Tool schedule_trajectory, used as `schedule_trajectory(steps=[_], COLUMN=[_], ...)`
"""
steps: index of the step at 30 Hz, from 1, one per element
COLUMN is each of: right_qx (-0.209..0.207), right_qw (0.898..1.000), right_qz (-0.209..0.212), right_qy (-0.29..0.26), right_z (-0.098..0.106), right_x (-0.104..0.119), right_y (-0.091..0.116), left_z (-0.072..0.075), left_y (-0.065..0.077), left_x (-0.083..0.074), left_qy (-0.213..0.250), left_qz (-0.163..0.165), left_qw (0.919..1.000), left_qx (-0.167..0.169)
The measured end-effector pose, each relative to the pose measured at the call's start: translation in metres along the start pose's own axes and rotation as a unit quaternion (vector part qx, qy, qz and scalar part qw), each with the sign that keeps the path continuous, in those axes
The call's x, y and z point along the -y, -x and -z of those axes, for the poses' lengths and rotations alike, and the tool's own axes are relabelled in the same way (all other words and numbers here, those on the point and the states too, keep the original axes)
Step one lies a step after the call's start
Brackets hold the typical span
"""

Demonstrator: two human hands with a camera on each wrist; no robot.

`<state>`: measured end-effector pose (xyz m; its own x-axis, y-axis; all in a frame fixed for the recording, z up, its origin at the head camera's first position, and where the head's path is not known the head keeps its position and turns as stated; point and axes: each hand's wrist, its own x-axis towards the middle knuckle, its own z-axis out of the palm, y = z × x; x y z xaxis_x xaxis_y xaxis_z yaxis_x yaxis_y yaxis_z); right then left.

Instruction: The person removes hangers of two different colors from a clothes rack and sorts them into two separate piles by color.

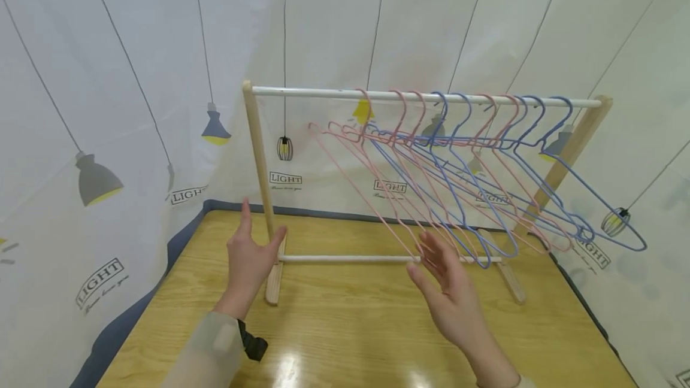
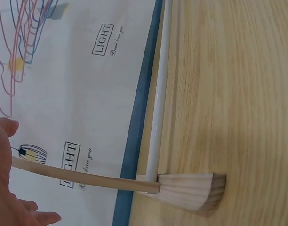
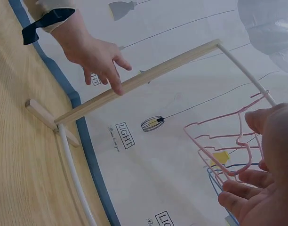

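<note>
A small garment rack with wooden posts and a white top rod point(image 1: 323, 93) stands on the table. Several pink hangers point(image 1: 345, 179) and blue hangers point(image 1: 587, 187) hang from it, bunched from the middle to the right. My left hand point(image 1: 250, 259) is by the left post point(image 1: 257, 154), thumb and fingers spread, holding nothing. Near the lower ends of the pink hangers is my right hand point(image 1: 450, 298), its fingers loosely bent and nothing gripped. In the right wrist view that hand point(image 3: 271, 174) partly covers the hangers; whether it touches one I cannot tell.
A white lower bar point(image 1: 345, 258) joins the rack's wooden feet point(image 1: 273, 283). Behind the wood-grain table point(image 1: 345, 328) hangs a pale cloth point(image 1: 151, 76) printed with lamps and lettering. A dark strap point(image 1: 253, 343) is round the left wrist.
</note>
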<state>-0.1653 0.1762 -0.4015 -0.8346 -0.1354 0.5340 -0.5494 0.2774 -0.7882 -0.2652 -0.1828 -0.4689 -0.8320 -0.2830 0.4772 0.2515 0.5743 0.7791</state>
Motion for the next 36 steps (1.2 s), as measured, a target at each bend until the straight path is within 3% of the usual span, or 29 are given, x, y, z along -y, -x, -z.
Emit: schedule_trajectory(steps=[4, 7, 17, 28, 36], right_qx=[-0.021, -0.027, -0.034, -0.047, -0.106], right_qw=[0.999, 0.997, 0.991, 0.989, 0.985], right_qz=[-0.010, -0.004, -0.010, -0.001, 0.034], right_qy=[-0.046, -0.069, -0.131, -0.142, -0.130], right_z=[-0.007, -0.013, -0.024, -0.029, -0.030], right_x=[-0.002, -0.002, -0.008, -0.009, -0.004], right_y=[-0.009, -0.015, -0.027, -0.032, -0.037], left_z=[-0.009, -0.014, -0.025, -0.025, -0.026], left_y=[-0.009, -0.014, -0.022, -0.021, -0.024], left_x=[0.003, 0.003, 0.007, 0.011, 0.016], left_qy=[0.034, 0.052, 0.034, 0.016, 0.017], left_qz=[0.038, 0.042, 0.013, 0.000, -0.027], left_qw=[0.9987, 0.9977, 0.9993, 0.9999, 0.9995], left_qx=[0.008, 0.003, -0.008, 0.004, 0.009])
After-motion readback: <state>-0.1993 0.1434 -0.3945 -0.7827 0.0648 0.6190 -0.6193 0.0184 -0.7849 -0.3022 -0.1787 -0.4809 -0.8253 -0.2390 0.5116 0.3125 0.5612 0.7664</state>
